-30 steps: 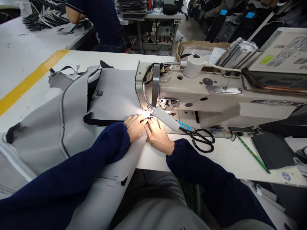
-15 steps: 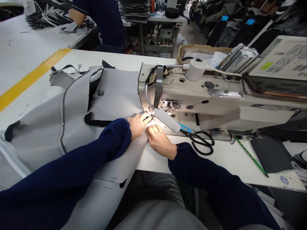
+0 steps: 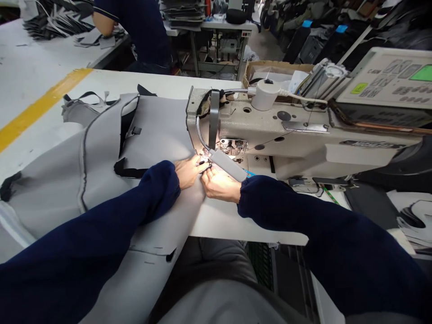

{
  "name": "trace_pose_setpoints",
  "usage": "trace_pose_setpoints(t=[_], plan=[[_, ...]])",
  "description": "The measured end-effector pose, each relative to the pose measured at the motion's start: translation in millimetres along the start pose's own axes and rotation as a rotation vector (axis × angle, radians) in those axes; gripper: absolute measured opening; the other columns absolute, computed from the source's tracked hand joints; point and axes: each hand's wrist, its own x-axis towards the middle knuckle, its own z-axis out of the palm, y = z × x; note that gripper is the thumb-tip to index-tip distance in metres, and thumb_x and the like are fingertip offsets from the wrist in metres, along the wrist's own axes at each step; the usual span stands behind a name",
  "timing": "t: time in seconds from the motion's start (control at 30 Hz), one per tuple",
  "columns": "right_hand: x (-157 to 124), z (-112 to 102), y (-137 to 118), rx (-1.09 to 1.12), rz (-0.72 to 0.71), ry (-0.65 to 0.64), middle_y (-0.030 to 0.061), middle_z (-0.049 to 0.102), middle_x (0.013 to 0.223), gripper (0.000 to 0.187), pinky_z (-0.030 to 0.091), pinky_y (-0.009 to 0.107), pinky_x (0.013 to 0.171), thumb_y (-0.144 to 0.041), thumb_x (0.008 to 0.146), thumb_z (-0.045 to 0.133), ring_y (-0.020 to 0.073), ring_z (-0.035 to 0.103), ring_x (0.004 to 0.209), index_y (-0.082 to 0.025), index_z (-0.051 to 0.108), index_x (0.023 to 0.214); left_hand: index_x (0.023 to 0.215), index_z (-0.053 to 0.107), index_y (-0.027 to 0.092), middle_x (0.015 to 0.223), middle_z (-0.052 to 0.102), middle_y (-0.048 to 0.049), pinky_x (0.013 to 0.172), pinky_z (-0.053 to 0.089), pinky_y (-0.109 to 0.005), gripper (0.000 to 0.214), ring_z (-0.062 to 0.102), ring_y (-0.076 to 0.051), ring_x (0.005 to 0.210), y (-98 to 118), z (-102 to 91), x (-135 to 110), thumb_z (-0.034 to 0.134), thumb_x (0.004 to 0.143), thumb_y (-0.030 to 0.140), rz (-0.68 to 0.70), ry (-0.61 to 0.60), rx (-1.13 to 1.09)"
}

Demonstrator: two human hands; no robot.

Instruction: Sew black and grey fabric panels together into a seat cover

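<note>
A large grey fabric piece (image 3: 158, 117) with black edging lies across the table and hangs over its front edge. Its right side runs under the head of a sewing machine (image 3: 222, 121). My left hand (image 3: 189, 173) holds the fabric close to the lit needle area, thumb and fingers around a small dark bit. Just to its right, my right hand (image 3: 221, 185) is closed in a pinch at the fabric's edge; what its fingertips hold is too small to make out. A grey lamp (image 3: 229, 165) hangs over both hands and partly hides the needle.
A control panel (image 3: 388, 78) stands behind the machine at right. Behind it sits a cardboard box (image 3: 280, 67). Black sheet material (image 3: 371, 202) lies at the right. A co-worker (image 3: 138, 31) is across the table, near stacked dark pieces (image 3: 50, 22).
My right hand has turned and its forearm has swung up, so the sleeve now covers the black scissors. The left hand stays at the needle area. The view has shifted slightly right.
</note>
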Motion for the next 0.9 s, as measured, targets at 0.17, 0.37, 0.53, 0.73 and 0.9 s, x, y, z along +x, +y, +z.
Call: trace_pose_setpoints(t=[0.17,0.37,0.53,0.73,0.9], plan=[[-9.5,1.2,-10.8,0.055,0.025,-0.014,0.0124,0.061,0.074,0.029,0.047,0.051,0.081,0.0,0.085,0.034,0.0214,0.056,0.067,-0.009,0.062,0.082,0.131,0.051,0.023,0.127,0.052,-0.0117,0.062,0.046,-0.034,0.052,0.058,-0.028,0.094,16.5,0.6,-1.0,0.043,0.081,0.01,-0.041,-0.021,0.057],[-18.5,-6.1,-22.4,0.238,0.291,0.041,0.0156,0.059,0.09,0.027,0.047,0.048,0.083,-0.012,0.094,0.034,0.0238,0.058,0.085,-0.008,0.06,0.086,0.126,0.055,0.023,0.13,0.045,-0.0134,0.063,0.046,-0.034,0.047,0.061,-0.021,0.075,16.8,-4.2,2.9,0.046,0.08,0.013,-0.076,-0.039,-0.031],[-15.9,-12.0,-34.7,0.211,0.211,0.07,0.031,0.058,0.113,0.035,0.043,0.054,0.096,-0.01,0.093,0.036,0.0321,0.058,0.108,0.008,0.051,0.118,0.128,0.053,0.025,0.127,0.045,-0.0142,0.06,0.047,-0.036,0.044,0.062,-0.022,0.069,14.8,-7.8,9.6,0.042,0.085,0.019,-0.12,-0.131,-0.042],[12.3,-12.4,-64.1,0.052,0.259,-0.011,0.0348,0.061,0.109,0.037,0.045,0.066,0.09,0.002,0.085,0.034,0.0364,0.063,0.1,0.016,0.054,0.113,0.12,0.056,0.012,0.128,0.042,-0.0204,0.066,0.051,-0.04,0.039,0.063,-0.025,0.078,19.0,3.9,17.3,0.043,0.086,0.026,-0.133,-0.122,-0.077],[27.7,-11.2,-69.0,0.068,0.347,0.011,0.0346,0.061,0.11,0.037,0.046,0.065,0.092,0.004,0.083,0.037,0.0363,0.063,0.101,0.015,0.056,0.112,0.118,0.057,0.011,0.124,0.043,-0.0198,0.069,0.051,-0.039,0.04,0.062,-0.027,0.087,15.9,12.2,19.3,0.049,0.083,0.029,-0.12,-0.101,-0.116]])
